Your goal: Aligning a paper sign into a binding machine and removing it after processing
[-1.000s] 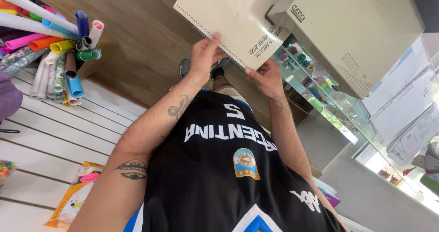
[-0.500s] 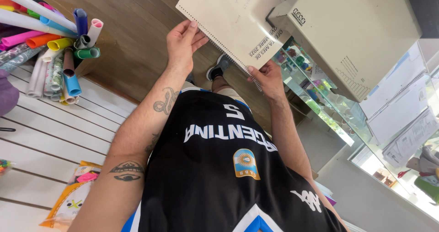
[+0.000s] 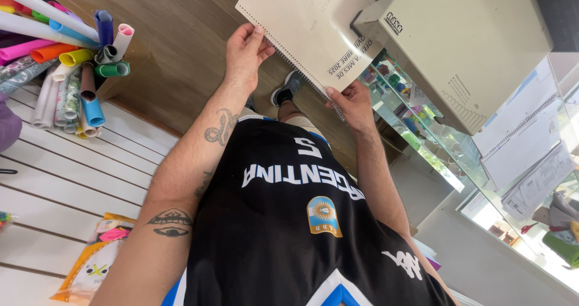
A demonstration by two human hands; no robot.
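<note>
My left hand (image 3: 244, 52) grips the punched edge of the cream sheet stack (image 3: 307, 25). My right hand (image 3: 353, 104) grasps its corner, beside the beige binding machine (image 3: 458, 46).

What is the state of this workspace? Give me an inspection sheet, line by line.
Surface: wooden floor below; white slatted panel on the left.
Job's things: cream punched sheet, holes along its lower edge, its far side at the beige machine.
Clutter: coloured paper rolls bunched upper left; orange packet on the slatted panel.
Grippers: left hand grips the sheet's near edge with its fingers; right hand holds the sheet's lower corner.
Cables: nothing seen.
Surroundings: glass display counter with small goods on the right; loose papers beyond it.
</note>
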